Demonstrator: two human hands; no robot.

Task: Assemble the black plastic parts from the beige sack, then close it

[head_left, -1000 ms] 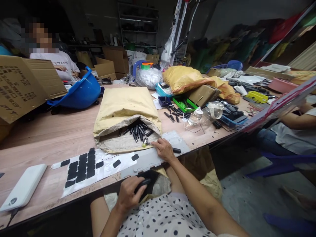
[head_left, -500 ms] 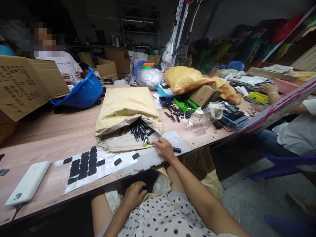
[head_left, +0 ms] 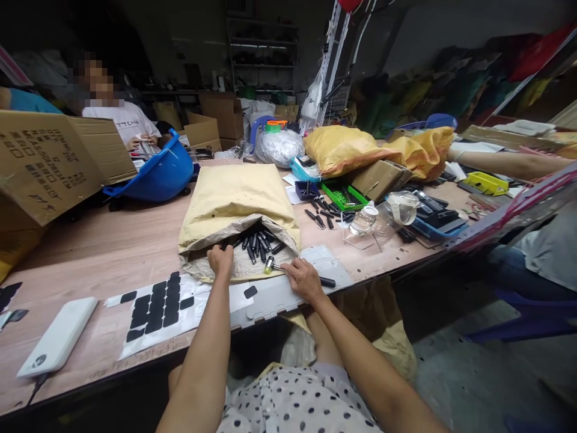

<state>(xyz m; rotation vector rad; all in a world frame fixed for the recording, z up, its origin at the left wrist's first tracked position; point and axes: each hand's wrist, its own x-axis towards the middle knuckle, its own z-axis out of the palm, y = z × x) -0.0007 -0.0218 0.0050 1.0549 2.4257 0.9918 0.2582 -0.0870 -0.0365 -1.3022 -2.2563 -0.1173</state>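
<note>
My left hand [head_left: 220, 261] reaches into the mouth of a yellow woven sack [head_left: 241, 192], its fingers closed round one end of a black pen-shaped part [head_left: 235, 242]. More black pen-shaped parts [head_left: 258, 243] lie in a heap inside the sack opening, right of that hand. My right hand [head_left: 303, 279] is closed round the shaft of a small hammer [head_left: 327, 282]. The hammer's yellowish-tipped head points left, at the sack's front lip, and its black grip sticks out to the right. Under my right hand lies a grey board [head_left: 331, 264].
Black stickers [head_left: 157, 304] on a white sheet and a white power bank [head_left: 58, 337] lie at left. A blue basin [head_left: 155, 168] and carton [head_left: 58, 162] stand behind. Right of the sack are a green tray [head_left: 345, 197], loose black parts and a clear bottle [head_left: 363, 221]. Co-workers sit across and at right.
My left hand has risen from my lap into the sack opening and closed on a black part. My right hand stays on the hammer. The view has shifted slightly.
</note>
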